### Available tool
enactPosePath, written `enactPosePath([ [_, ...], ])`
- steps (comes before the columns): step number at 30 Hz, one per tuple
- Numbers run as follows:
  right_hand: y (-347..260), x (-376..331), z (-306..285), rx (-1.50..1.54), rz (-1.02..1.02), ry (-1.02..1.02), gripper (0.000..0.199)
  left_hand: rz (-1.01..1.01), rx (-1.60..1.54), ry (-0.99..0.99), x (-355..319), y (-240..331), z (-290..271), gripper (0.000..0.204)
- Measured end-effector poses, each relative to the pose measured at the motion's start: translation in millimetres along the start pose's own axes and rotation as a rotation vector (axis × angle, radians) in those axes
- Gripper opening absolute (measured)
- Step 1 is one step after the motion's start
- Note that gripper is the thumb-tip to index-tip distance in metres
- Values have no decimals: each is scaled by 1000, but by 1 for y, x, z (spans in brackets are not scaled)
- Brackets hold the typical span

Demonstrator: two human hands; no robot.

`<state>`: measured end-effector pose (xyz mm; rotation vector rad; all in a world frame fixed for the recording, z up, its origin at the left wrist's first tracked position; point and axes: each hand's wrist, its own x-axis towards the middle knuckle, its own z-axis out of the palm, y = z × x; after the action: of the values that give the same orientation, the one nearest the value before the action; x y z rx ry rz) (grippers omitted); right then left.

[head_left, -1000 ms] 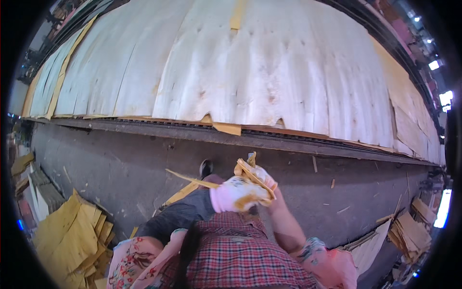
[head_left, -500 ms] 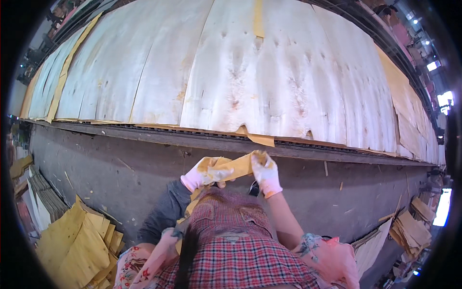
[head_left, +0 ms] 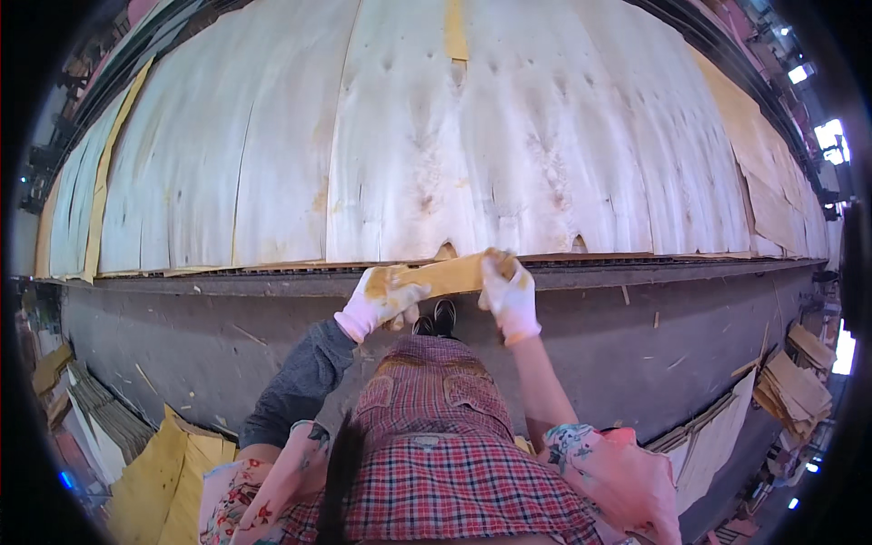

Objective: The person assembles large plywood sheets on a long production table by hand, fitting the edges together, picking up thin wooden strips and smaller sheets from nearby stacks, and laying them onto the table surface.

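Both of my hands wear pale pink gloves. My left hand (head_left: 383,297) and my right hand (head_left: 509,289) grip the two ends of a short yellowish strip of wood veneer (head_left: 450,272), held flat at the near edge of a wide bed of pale veneer sheets (head_left: 409,136). The strip lies just below a small notch (head_left: 445,252) in the sheet's edge. My dark shoes (head_left: 434,318) show on the floor under the strip.
A dark metal ledge (head_left: 227,282) runs along the front of the veneer bed. Grey concrete floor (head_left: 182,345) has splinters scattered on it. Yellow veneer offcuts (head_left: 173,472) are stacked at lower left, and more stacks (head_left: 790,391) lie at right.
My hands have risen from near my waist to the veneer bed's edge. The bunched veneer piece now lies stretched flat between them, near the notch.
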<state>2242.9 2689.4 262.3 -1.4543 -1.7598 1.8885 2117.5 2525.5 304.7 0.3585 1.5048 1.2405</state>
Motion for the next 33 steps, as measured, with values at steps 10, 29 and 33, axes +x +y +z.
enactPosePath([
  [10,91,51,21,341,-42,335,13,-234,291,140,69,-40,-80,36],
  [29,-55,49,34,-223,482,48,45,27,188,-165,211,-61,-81,45],
  [33,13,66,4,-363,-106,54,29,-224,320,-458,176,5,-23,43],
])
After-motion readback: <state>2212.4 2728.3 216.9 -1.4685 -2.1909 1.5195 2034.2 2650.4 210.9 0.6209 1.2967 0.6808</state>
